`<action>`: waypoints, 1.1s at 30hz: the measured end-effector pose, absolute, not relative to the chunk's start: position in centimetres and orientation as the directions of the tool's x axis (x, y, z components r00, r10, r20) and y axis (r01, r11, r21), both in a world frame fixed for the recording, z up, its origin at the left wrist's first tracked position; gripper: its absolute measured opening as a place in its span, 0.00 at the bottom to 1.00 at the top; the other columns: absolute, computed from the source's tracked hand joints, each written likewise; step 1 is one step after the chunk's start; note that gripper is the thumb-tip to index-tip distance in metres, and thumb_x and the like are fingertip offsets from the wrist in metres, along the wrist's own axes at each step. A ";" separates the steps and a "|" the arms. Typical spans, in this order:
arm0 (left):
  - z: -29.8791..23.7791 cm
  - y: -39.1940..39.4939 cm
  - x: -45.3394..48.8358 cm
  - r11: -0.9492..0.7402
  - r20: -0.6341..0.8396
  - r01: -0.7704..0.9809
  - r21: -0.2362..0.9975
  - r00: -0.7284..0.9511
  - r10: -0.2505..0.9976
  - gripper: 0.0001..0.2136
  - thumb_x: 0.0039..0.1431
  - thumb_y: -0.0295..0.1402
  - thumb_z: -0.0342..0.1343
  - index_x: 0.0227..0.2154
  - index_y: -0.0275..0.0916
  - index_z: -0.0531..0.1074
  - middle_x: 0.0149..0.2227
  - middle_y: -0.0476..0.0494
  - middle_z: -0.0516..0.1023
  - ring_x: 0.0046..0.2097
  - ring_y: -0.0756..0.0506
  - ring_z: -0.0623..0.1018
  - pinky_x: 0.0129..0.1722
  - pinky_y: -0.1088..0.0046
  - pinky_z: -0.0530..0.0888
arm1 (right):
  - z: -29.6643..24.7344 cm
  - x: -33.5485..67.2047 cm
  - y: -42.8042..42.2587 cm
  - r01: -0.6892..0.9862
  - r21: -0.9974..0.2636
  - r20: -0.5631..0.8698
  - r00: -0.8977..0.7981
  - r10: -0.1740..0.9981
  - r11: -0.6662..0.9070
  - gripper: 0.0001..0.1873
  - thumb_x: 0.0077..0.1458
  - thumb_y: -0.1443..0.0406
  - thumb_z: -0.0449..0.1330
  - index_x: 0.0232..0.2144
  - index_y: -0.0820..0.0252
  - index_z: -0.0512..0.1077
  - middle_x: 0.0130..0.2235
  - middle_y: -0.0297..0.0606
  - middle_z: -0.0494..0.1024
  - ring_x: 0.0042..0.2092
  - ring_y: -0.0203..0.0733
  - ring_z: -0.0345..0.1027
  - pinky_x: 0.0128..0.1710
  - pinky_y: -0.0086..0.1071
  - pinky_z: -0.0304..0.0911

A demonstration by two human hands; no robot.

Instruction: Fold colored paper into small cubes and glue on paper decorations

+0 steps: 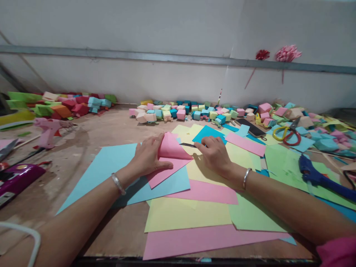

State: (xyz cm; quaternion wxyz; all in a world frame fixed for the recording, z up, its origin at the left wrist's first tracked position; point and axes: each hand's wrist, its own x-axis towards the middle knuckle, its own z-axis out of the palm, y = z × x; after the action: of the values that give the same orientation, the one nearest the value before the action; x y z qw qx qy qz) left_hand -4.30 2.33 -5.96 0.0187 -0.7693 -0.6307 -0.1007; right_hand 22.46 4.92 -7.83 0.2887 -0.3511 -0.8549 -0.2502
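The left hand keeps a pinching grip on the curled-over flap of a pink square paper sheet, which lies mid-bench on a light blue paper sheet. The right hand lies just beside it, grip loose, fingers flat, holding nothing.

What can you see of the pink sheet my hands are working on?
The pink sheet is thin, matte paper, partly folded: one corner curls up and over in a soft, uncreased flap, its tip pointing right. It lies on a light blue sheet, and its right edge meets a yellow sheet. The left hand holds it, thumb on the flat part, fingers hidden behind the flap. The right hand rests beside the flap's tip; whether it touches cannot be told.
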 end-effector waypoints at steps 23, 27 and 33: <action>-6.4 2.5 -4.6 -0.216 0.187 0.969 0.121 0.192 0.964 0.55 0.40 0.62 0.58 0.66 0.38 0.43 0.65 0.30 0.56 0.65 0.29 0.55 0.60 0.50 0.56 | -7.9 22.4 4.6 0.760 0.244 0.673 -0.580 0.459 0.602 0.14 0.58 0.74 0.52 0.42 0.62 0.74 0.34 0.42 0.69 0.36 0.44 0.54 0.34 0.38 0.41; -6.4 2.5 -4.7 -0.230 0.188 0.965 0.128 0.204 0.961 0.55 0.40 0.62 0.59 0.66 0.38 0.42 0.65 0.28 0.56 0.65 0.28 0.55 0.60 0.50 0.57 | -7.6 22.3 4.4 0.767 0.229 0.682 -0.566 0.464 0.600 0.14 0.59 0.74 0.51 0.43 0.62 0.74 0.35 0.42 0.69 0.36 0.44 0.55 0.34 0.38 0.41; -6.4 2.4 -4.6 -0.223 0.182 0.967 0.125 0.199 0.963 0.55 0.41 0.61 0.59 0.66 0.39 0.42 0.65 0.29 0.57 0.65 0.28 0.56 0.59 0.51 0.57 | -7.5 22.3 4.2 0.757 0.246 0.689 -0.576 0.440 0.605 0.14 0.60 0.73 0.51 0.43 0.63 0.74 0.35 0.42 0.70 0.36 0.43 0.55 0.33 0.37 0.41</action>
State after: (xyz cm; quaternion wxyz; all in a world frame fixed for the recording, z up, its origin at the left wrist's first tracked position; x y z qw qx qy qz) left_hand -4.65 2.44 -6.38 0.0087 -0.7742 -0.6231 -0.1109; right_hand 22.30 4.19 -7.50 0.2947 -0.3539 -0.8459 -0.2689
